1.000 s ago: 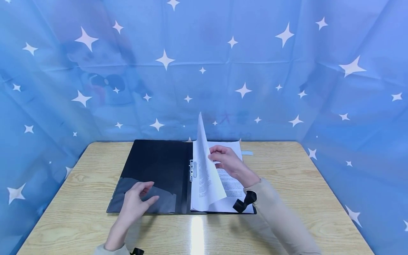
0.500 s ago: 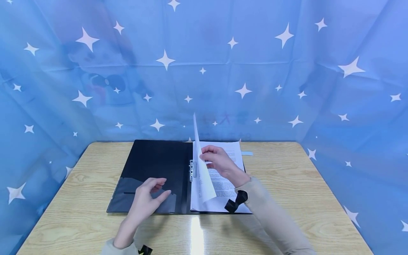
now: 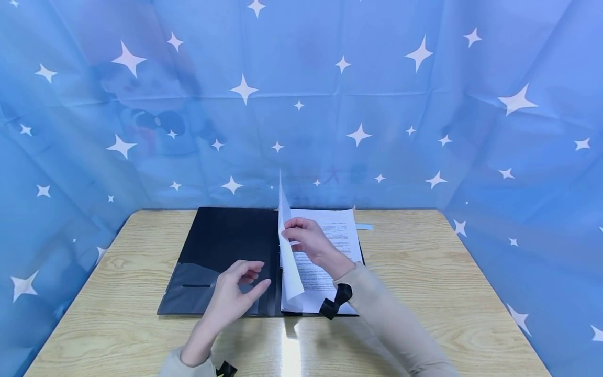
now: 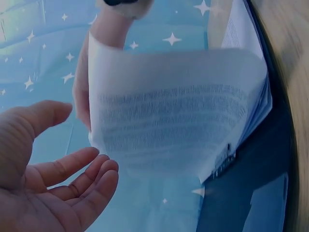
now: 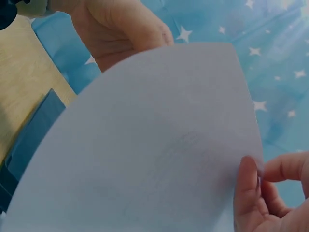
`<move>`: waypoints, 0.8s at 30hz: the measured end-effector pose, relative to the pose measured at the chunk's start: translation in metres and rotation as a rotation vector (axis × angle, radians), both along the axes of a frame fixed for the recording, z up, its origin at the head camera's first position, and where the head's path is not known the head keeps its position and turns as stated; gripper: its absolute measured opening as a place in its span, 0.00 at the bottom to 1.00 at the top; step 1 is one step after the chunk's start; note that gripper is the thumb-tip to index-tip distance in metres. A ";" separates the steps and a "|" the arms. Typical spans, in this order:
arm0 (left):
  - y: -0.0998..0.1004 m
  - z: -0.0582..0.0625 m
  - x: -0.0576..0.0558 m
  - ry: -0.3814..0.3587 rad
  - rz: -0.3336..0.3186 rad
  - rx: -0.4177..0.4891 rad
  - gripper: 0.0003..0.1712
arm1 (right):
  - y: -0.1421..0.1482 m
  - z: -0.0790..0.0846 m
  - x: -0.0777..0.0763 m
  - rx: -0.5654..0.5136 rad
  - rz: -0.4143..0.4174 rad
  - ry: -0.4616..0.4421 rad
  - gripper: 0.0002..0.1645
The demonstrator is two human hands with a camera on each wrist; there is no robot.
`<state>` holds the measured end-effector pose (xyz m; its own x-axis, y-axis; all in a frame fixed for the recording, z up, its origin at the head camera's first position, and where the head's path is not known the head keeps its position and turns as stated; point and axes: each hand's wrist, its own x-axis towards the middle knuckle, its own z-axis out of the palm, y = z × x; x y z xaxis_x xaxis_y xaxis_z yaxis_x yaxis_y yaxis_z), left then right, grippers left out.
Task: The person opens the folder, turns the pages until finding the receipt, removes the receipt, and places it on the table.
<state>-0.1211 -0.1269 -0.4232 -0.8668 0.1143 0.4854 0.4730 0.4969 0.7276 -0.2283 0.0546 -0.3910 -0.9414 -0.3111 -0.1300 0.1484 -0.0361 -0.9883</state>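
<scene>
A black ring binder lies spread on the table, with a stack of printed pages on its right side. My right hand pinches the free edge of a lifted sheet of paper, which stands nearly upright over the spine. In the right wrist view, the thumb lies on the sheet's blank face. Over the binder's left cover hovers my left hand, fingers loosely bent, holding nothing. The left wrist view shows the sheet's printed face curving up from the metal clip, beside the left fingertips.
The wooden table runs around the binder on both sides. A dark pocket covers the lower left cover. A pale blue tab sticks out at the pages' right edge. Behind hangs a blue star-patterned curtain.
My right hand has swung the sheet leftward, from leaning over the pages to nearly upright at the spine. My left hand has moved right, closer to the sheet.
</scene>
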 end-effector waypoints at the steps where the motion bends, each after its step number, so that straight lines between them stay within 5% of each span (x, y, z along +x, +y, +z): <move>1: 0.002 0.001 0.001 -0.003 -0.013 0.007 0.19 | -0.002 0.000 0.000 -0.003 -0.004 -0.001 0.05; 11: 0.019 0.005 0.009 -0.143 -0.058 0.057 0.33 | -0.018 -0.003 0.002 -0.057 -0.068 -0.027 0.03; 24: 0.035 -0.004 0.014 0.112 0.008 0.025 0.29 | -0.028 -0.003 0.005 -0.112 -0.079 -0.047 0.03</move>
